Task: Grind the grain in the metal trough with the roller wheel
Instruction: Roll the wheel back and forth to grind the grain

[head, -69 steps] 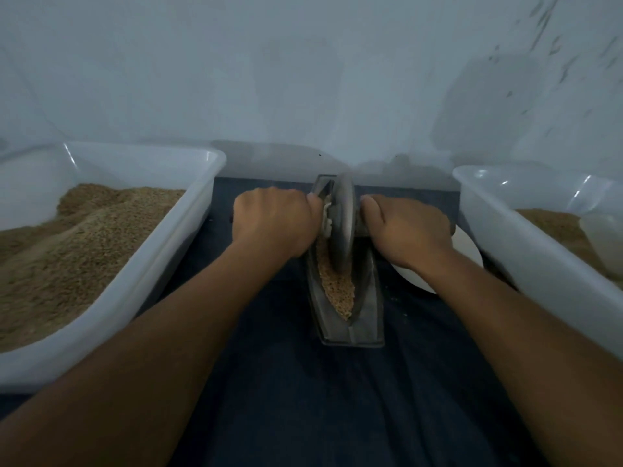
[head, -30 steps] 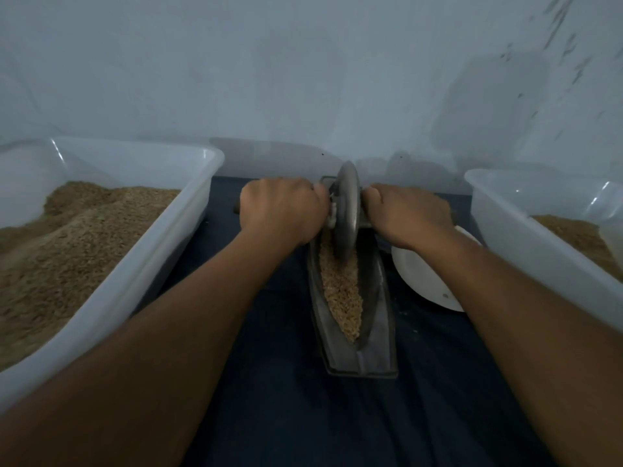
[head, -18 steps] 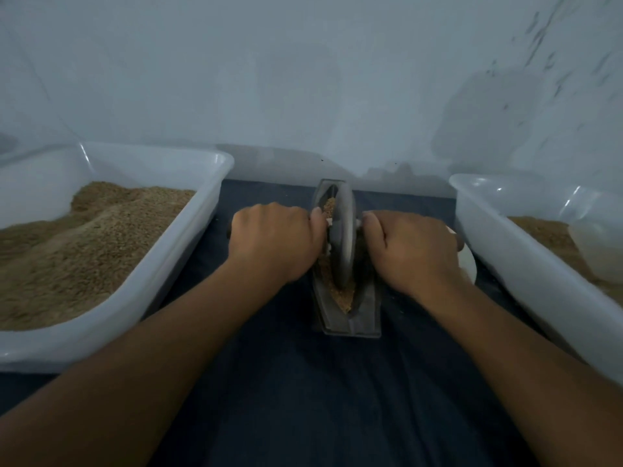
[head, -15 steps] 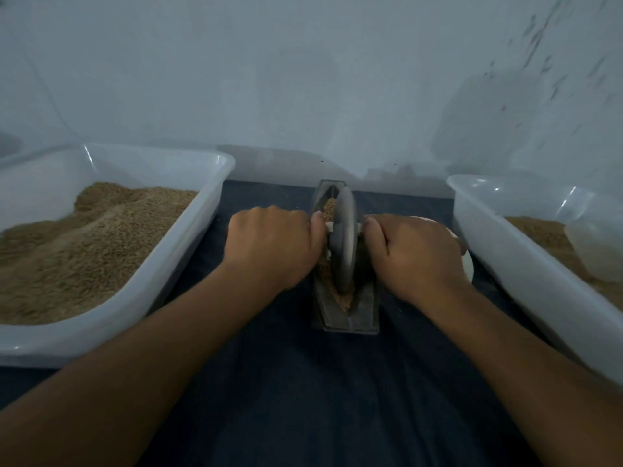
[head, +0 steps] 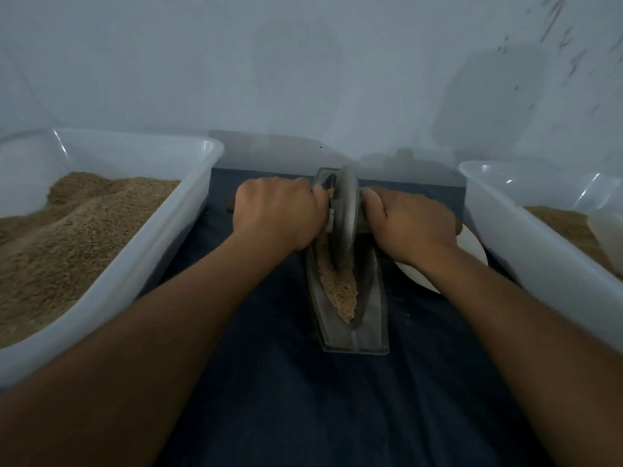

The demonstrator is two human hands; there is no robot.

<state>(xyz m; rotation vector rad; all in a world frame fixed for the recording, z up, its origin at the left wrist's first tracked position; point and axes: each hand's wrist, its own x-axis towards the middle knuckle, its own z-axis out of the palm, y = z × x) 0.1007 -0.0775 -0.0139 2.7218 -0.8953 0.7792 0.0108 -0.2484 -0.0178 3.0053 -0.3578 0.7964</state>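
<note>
Gripping the axle either side of the wheel (head: 344, 227), the left hand (head: 276, 214) and right hand (head: 409, 224) hold it upright toward the trough's (head: 371, 335) far end; uneven pressure could tip it, spilling grain (head: 338, 291) onto the cloth (head: 303, 399).

No text, label, brand or number can be read anywhere; every surface shows blank.

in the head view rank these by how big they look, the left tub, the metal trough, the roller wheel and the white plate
1. left tub, by far the largest.
2. metal trough.
3. roller wheel.
The white plate is mostly hidden behind the right hand and arm, so its place against the wheel is unsure.
</note>
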